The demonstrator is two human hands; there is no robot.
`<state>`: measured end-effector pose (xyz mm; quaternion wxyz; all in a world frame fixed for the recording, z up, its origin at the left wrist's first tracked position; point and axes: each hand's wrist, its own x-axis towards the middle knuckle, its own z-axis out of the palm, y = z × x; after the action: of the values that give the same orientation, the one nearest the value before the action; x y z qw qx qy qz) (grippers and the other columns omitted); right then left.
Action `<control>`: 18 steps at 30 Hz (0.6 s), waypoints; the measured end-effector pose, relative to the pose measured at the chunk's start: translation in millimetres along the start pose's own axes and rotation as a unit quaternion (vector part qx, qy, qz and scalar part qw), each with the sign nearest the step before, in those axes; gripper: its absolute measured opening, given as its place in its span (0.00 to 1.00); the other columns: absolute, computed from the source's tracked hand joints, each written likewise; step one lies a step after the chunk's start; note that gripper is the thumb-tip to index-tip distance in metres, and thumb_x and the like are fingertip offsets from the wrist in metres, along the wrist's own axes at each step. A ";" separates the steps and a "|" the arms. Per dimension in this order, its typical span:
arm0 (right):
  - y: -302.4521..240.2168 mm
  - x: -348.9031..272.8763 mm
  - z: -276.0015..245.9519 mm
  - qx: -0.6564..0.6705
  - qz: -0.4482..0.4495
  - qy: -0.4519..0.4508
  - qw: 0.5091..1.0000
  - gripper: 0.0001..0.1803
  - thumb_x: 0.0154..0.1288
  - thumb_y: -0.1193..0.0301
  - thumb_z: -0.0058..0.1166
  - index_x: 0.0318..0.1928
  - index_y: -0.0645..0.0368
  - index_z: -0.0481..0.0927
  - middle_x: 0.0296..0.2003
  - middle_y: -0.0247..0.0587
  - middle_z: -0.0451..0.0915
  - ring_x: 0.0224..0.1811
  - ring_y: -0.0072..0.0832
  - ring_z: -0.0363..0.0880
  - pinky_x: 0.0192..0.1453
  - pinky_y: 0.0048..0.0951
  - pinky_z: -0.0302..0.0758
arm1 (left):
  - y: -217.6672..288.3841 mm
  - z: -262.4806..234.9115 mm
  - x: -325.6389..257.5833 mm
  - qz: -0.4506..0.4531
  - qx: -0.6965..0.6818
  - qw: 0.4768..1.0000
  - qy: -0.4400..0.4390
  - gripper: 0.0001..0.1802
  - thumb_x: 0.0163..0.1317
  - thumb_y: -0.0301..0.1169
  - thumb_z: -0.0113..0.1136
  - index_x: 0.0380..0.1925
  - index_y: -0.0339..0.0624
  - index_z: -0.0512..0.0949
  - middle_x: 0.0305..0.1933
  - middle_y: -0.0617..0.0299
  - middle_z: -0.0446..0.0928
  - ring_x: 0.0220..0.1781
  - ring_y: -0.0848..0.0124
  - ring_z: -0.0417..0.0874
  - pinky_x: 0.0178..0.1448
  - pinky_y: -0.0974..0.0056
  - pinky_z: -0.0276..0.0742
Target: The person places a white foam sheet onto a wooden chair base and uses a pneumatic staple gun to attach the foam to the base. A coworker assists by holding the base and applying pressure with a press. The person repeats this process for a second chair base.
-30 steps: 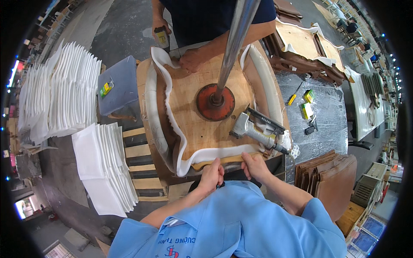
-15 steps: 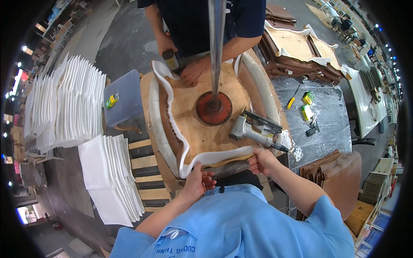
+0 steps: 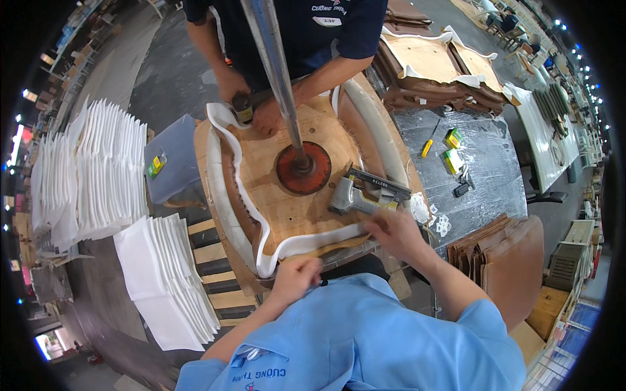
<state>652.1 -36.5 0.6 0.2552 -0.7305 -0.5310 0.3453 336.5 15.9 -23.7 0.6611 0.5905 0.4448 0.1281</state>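
Dark workshop floor (image 3: 156,72) all round, a plastic-wrapped table (image 3: 492,146) gleaming on the right, and at centre lies the panel (image 3: 287,212), pale plywood with smooth grain and curved sides. And there's the change: half a second ago the right hand (image 3: 394,234) was down at the near edge; now it's up at the handle of the gun (image 3: 352,195), blurred, fingers bent. Whether it has closed around that handle, I can't make out. Over to the left hand (image 3: 297,277): its fingers, loosely spread before, now curl in at the panel's near edge, thumb side up, and again the blur hides whether they pinch anything.

Grey metal on the gun, with a long black magazine, lying on the panel's near right part. White foam (image 3: 319,240), soft and wavy, runs along the near side and up the left, beside brown cover (image 3: 226,153) gathered in puckers. Mid-panel sits a round, rusty-red disc (image 3: 287,173), a shiny pole (image 3: 270,58) rising from it. Across the far side, the co-worker's tool (image 3: 242,109) now dips over the foam at the far left corner. Floppy white sheets (image 3: 98,169) stack up on the left, folded brown pieces (image 3: 512,260) near right.
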 end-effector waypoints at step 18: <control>-36.3 58.4 -79.7 -0.019 -0.061 0.098 0.993 0.35 0.68 0.66 0.74 0.71 0.62 0.76 0.36 0.48 0.89 0.31 0.37 0.89 0.38 0.44 0.85 | 12.8 74.2 143.6 0.303 0.400 0.859 -0.103 0.15 0.67 0.43 0.74 0.33 0.41 0.91 0.36 0.45 0.86 0.43 0.44 0.89 0.51 0.39 0.82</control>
<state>703.7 29.7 64.1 0.3124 -0.7321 -0.5532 0.2456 478.0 69.7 -81.9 0.3384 0.9196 0.1860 0.0717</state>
